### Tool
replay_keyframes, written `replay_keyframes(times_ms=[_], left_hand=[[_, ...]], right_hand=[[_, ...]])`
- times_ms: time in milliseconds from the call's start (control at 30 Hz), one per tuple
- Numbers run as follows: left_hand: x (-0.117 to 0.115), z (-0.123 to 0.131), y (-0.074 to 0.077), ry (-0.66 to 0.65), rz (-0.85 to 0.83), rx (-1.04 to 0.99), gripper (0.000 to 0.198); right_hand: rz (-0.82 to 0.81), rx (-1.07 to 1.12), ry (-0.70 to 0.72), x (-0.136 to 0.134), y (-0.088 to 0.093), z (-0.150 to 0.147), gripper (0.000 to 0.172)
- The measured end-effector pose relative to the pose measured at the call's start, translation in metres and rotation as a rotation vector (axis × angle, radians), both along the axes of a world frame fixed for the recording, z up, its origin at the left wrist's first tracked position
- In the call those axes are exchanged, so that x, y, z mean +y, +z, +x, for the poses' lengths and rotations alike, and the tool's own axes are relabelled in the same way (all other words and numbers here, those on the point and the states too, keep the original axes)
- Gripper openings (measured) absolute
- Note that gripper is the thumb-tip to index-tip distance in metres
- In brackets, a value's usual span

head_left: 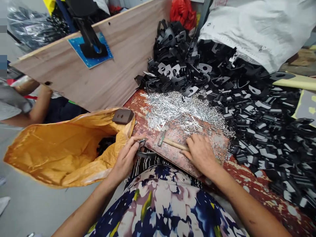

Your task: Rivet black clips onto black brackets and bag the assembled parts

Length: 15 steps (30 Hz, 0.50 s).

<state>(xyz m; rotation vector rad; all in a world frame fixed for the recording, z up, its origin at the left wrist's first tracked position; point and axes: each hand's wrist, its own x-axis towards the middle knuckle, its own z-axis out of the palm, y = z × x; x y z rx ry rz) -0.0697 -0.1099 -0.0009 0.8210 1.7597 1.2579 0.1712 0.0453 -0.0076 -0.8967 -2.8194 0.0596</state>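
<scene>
My left hand (127,156) is at the table's front edge, its fingers closed on a black plastic clip part (147,154). Part of the clip is hidden behind the fingers. A small hammer (175,144) with a wooden handle lies low over the worn metal plate (170,156), its head pointing left. Wrapped round the handle is my right hand (201,154). Just beyond the hammer spreads a heap of shiny metal pins (172,108).
An orange woven sack (61,148) gapes open at the left, with a brown block (122,116) on its rim. Black plastic parts (256,131) are piled right and behind. A wooden board (123,49) stands at the back left; beyond it shows another person's arm (40,105).
</scene>
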Motion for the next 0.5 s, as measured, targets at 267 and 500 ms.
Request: replay_keyframes(times_ms=[267, 500], left_hand=[[0.019, 0.014, -0.057, 0.009, 0.069, 0.134, 0.033], [0.020, 0.011, -0.060, 0.002, 0.082, 0.194, 0.038]], right_hand=[[-0.209, 0.039, -0.011, -0.010, 0.001, 0.031, 0.024], [-0.111, 0.424, 0.092, -0.030, 0.023, 0.021, 0.064]])
